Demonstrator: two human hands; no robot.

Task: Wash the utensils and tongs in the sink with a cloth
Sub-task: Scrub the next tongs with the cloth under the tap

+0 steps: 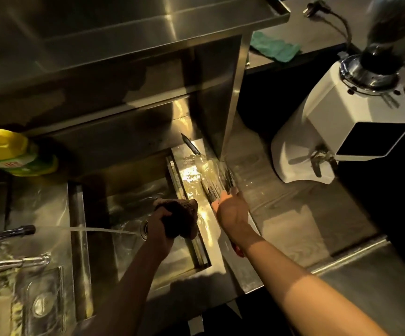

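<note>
Over the sink, your left hand has its grip closed around a dark cloth, bunched into a wad just above the drain. Your right hand reaches past the sink's right rim onto the wet worktop, where blurred metal utensils lie in a streak of glare. The fingers rest on or around their near ends, but motion blur and reflections hide how far that grip is closed, so you cannot tell. Whether tongs are among those pieces is also impossible to make out.

A thin dark knife lies apart at the far corner of the rim. At the left, a tap runs a stream of water sideways into the basin. A yellow bottle stands behind it; its label carries red marks too small to read. A white coffee grinder sits on the right, its top cut off by the edge of view, and a green rag lies beyond the steel shelf. Glassware at lower left is smeared and unclear.
</note>
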